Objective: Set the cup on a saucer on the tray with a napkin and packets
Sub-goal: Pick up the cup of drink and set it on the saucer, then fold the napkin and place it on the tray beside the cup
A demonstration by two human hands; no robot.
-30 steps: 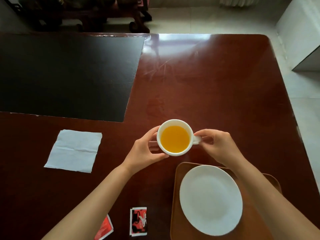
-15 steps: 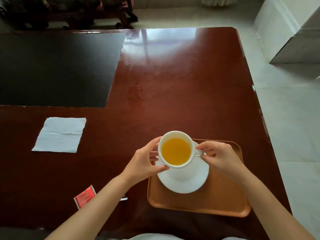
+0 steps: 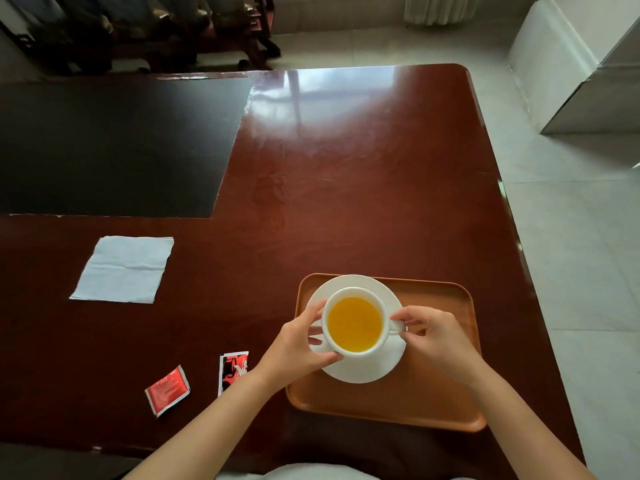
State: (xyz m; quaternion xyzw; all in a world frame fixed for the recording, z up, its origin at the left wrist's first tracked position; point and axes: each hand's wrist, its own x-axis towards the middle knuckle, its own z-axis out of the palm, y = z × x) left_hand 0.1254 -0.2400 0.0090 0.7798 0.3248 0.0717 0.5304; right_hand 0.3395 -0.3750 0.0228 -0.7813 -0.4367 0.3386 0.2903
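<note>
White cup (image 3: 355,322) of orange drink sits over the saucer (image 3: 363,370) on the tray (image 3: 433,403), my left hand (image 3: 299,344) cradling it, right hand (image 3: 434,336) pinching its handle; next, napkin (image 3: 123,269) and packets (image 3: 167,390).

Cup (image 3: 354,323) over saucer (image 3: 360,367) on tray (image 3: 433,393); napkin (image 3: 123,269) left.

The table (image 3: 363,188) shows glossy, reddish polished wood, mirroring window light; its dark inset panel (image 3: 114,147) looks matt black; the napkin (image 3: 123,270) is soft creased white paper; the two packets (image 3: 167,390) (image 3: 233,369) look like printed, slightly shiny foil or paper; cup (image 3: 356,349) and saucer (image 3: 363,370) read as smooth glazed white ceramic; the tray (image 3: 433,393) is smooth orange-brown plastic with a satin sheen.
</note>
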